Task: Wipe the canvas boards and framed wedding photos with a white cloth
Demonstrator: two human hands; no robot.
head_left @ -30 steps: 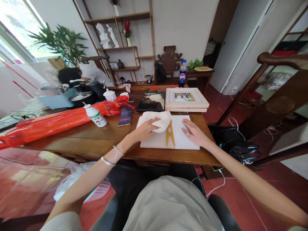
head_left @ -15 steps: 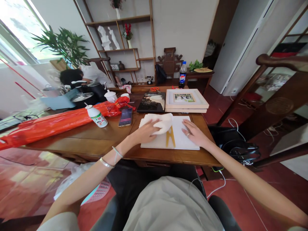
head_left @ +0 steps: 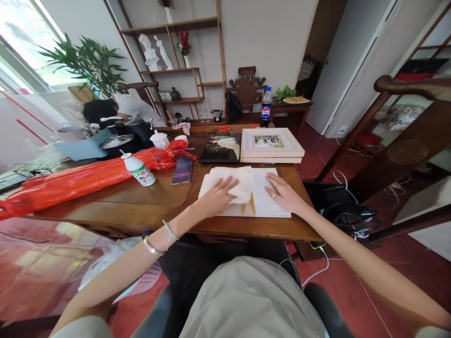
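Note:
A white board [head_left: 271, 206] lies flat on the wooden table [head_left: 148, 206] in front of me. My left hand [head_left: 216, 197] presses a white cloth [head_left: 234, 183] down on the board's left half, fingers spread over it. The cloth covers most of a yellow clip-shaped piece [head_left: 251, 204], only its lower ends show. My right hand [head_left: 283, 192] rests flat and open on the board's right side, a ring on one finger.
Behind the board lie a dark picture [head_left: 221, 148] and a white photo frame [head_left: 271, 144]. A phone [head_left: 182, 170], a small white bottle [head_left: 138, 170] and a long orange plastic bag [head_left: 77, 180] sit to the left. A person bends over pots [head_left: 116, 141] at far left.
My left hand slid the cloth toward me and to the right over the yellow piece, flattening it. The right hand stayed in place.

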